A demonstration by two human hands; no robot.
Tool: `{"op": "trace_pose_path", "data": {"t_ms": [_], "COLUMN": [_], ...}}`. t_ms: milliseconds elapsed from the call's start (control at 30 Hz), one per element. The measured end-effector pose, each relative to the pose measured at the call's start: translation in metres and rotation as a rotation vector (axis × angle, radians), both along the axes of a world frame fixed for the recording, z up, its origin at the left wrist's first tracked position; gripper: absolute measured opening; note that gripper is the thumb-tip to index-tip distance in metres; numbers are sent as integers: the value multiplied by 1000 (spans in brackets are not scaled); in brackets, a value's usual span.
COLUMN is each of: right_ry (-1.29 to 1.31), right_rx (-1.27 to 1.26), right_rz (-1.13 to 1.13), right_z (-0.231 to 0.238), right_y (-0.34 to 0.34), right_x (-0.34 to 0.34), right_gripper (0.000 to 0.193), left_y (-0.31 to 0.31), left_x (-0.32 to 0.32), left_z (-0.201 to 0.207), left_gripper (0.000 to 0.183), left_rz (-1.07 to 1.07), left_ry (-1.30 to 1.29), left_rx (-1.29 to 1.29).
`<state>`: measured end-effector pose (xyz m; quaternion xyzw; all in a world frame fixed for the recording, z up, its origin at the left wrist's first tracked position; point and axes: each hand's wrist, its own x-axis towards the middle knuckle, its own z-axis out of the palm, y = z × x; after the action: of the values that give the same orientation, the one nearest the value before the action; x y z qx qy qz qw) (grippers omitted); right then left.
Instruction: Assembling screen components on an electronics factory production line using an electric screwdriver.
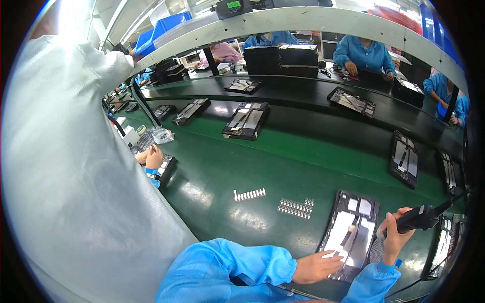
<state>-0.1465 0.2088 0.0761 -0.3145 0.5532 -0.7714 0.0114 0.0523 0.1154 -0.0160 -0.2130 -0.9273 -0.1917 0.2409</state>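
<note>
An opened tablet (339, 227), its white battery panels and black ribbon cables showing, lies on the green bench right in front of me. My left hand (314, 266) rests on its lower left part, fingers stretched out and touching the surface. Over the tablet's right edge, my right hand (395, 238) grips a black corded hand tool (418, 219); its exact kind is not clear. A cable runs from the tool toward the upper right. Left of the tablet lie a sheet of small metallic pieces (296, 208) and a strip of white tabs (249, 195).
More opened tablets, one (246, 120) farther back and another (404, 159) at right, lie on the bench and conveyor. A person in a pale coat (96, 166) stands close at my left. A white shelf beam (323, 19) crosses overhead. Workers in blue sit opposite.
</note>
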Motion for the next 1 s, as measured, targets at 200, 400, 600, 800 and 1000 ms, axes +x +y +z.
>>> {"op": "trace_pose_path", "data": {"t_ms": [200, 400, 600, 800, 1000], "right_ry": [-47, -103, -158, -182, -200], "right_rx": [5, 38, 52, 37, 69], "right_rz": [24, 70, 92, 141, 178], "right_z": [-14, -22, -19, -21, -26], "right_y": [13, 17, 12, 21, 26], "right_x": [10, 13, 15, 11, 13], "right_gripper": [30, 32, 33, 33, 33], "left_y": [-69, -173, -228, -224, -220], "left_x": [-68, -145, -183, -177, -156], "left_z": [3, 21, 20, 28, 35], "left_gripper": [46, 33, 30, 42, 53], "left_rz": [289, 623, 940, 848, 877], "left_ry": [-33, -77, -316, -345, -504], "left_rx": [-23, -131, -208, -106, -64]}}
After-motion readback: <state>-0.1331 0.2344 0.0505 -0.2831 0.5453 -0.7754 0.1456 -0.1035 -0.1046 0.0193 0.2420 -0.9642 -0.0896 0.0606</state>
